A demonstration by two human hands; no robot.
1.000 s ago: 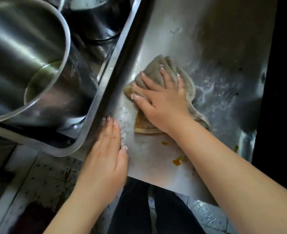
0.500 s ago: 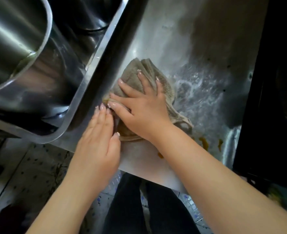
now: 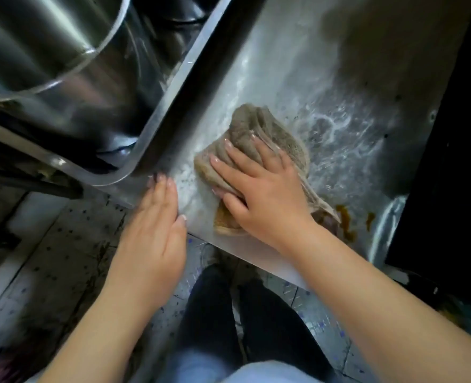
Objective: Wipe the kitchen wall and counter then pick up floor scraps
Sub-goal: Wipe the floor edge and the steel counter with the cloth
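With the right hand (image 3: 264, 194) pressing the crumpled grey-brown cloth (image 3: 259, 134) flat-fingered on the wet steel table (image 3: 298, 64), sweep toward the brown spills (image 3: 345, 214) while the left hand (image 3: 154, 233), fingers straight, braces the edge.

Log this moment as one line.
step: wiping counter | right hand: pressing cloth | left hand: flat at counter edge | stains: remain

Our right hand (image 3: 267, 194) lies palm down with its fingers (image 3: 242, 158) spread and nearly straight, pressing flat, its forearm reaching in from the lower right. Our left hand (image 3: 154, 239) also lies flat, just beside the right, fingers straight and held together, thumb alongside, the forearm coming up from the lower left.
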